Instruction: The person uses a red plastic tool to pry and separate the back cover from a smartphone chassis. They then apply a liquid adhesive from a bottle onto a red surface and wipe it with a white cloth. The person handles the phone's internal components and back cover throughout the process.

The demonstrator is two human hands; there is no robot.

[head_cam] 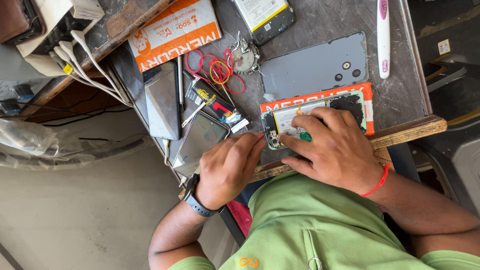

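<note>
Already, the opened phone (320,112) lay with its back off on an orange box (368,107) at the table's (395,60) near edge, at about 1 o'clock from your chest. The grey back cover (310,67) sat apart at 12 o'clock from it, so the opening seemed done. With the battery in its place and the board bare, the inner work looked unfinished.

Your right hand (335,147) was spread over the phone's lower half, its fingers closed on a small green piece (305,136). Your left hand (227,167) was curled at 9 o'clock of the phone, with its fingertips touching the phone's end. I could not tell whether it was gripping or only steadying. The two hands were close but not touching.

Your right hand hid much of the board. What the green piece was stayed unclear. Another phone (202,140) lay face up just beyond your left hand, partly covered by it.
</note>
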